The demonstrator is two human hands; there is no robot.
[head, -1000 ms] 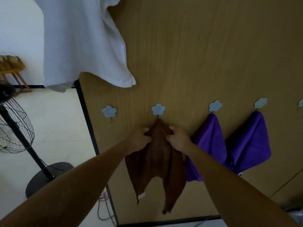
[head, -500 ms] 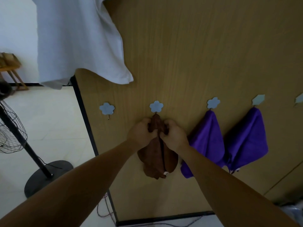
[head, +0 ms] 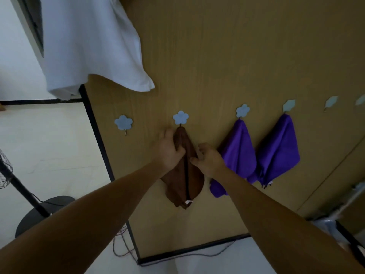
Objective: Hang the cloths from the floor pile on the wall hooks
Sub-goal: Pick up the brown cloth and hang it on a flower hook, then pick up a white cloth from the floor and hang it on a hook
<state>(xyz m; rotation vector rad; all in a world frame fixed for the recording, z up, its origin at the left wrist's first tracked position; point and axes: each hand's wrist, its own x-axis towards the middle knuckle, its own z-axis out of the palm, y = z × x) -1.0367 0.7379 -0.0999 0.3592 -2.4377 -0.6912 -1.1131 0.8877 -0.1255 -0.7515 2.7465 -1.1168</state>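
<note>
A brown cloth [head: 194, 184] hangs from the second flower-shaped hook [head: 180, 117] on the wooden wall panel [head: 227, 56]. My left hand [head: 167, 151] grips the cloth's upper left fold just below the hook. My right hand [head: 209, 160] pinches its right edge. Two purple cloths [head: 238, 147] [head: 280, 147] hang on the hooks to the right. The leftmost hook [head: 123, 122] is bare, and so are two hooks [head: 331, 101] at the far right. The floor pile is out of sight.
A white garment [head: 88, 46] hangs over the panel's upper left. A standing fan's pole and round base [head: 37, 212] are on the floor at the left. Cables [head: 122, 248] trail along the panel's foot. Blurred light-coloured items [head: 331, 220] sit at the lower right.
The brown cloth was bunched up shorter and now hangs folded on the hook. My right hand has slid down and to the right along the cloth's edge; the view shifted slightly left.
</note>
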